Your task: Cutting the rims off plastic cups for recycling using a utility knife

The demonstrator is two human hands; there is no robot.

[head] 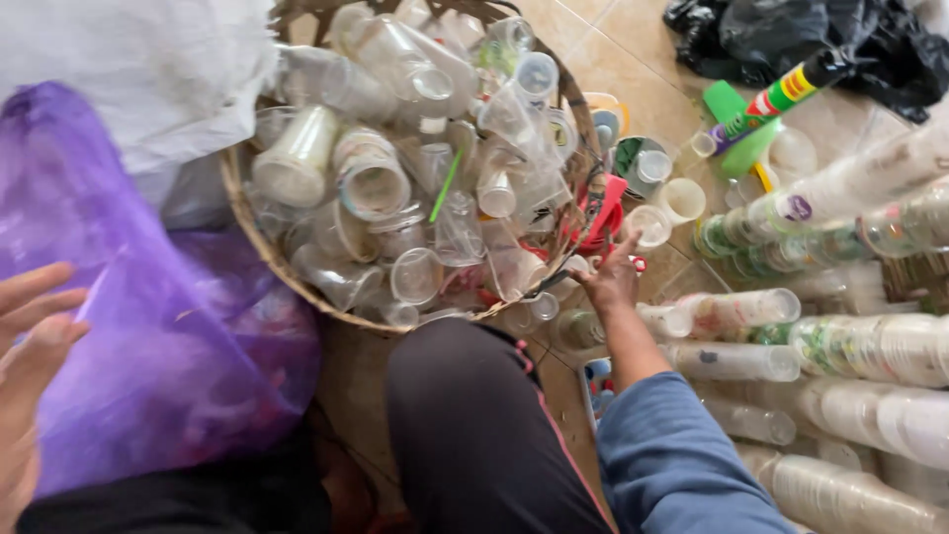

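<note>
A round woven basket holds several clear plastic cups and a green straw. My right hand, on a blue-sleeved arm, reaches to the basket's right rim. Its fingers are spread beside a small clear cup and a red plastic piece, and I see nothing held in it. My left hand lies at the left edge with fingers apart, against a purple plastic bag. My knee in dark trousers sits below the basket.
Long nested stacks of clear cups lie across the tiled floor on the right. A white sack sits at top left. A black plastic bag, a green spray can and loose lids lie at top right.
</note>
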